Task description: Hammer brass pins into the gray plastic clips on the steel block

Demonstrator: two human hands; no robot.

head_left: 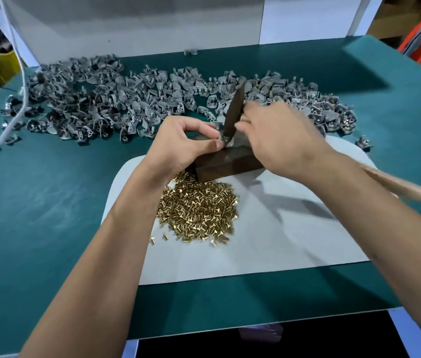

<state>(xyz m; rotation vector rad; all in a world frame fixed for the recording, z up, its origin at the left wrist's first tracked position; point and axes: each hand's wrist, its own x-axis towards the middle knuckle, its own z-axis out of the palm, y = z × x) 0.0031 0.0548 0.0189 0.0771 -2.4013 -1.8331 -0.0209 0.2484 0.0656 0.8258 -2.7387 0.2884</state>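
A dark steel block stands on a white sheet at mid-table. My left hand pinches a small gray clip on top of the block; the clip is mostly hidden by my fingers. My right hand grips a hammer. Its dark metal head is tilted, with the lower end down at the clip. Its wooden handle sticks out behind my wrist to the right. A pile of brass pins lies just in front of the block.
A wide heap of loose gray clips stretches across the back of the green mat. More clips showing brass lie at the right. A white cord hangs at the far left. A white wall closes the back.
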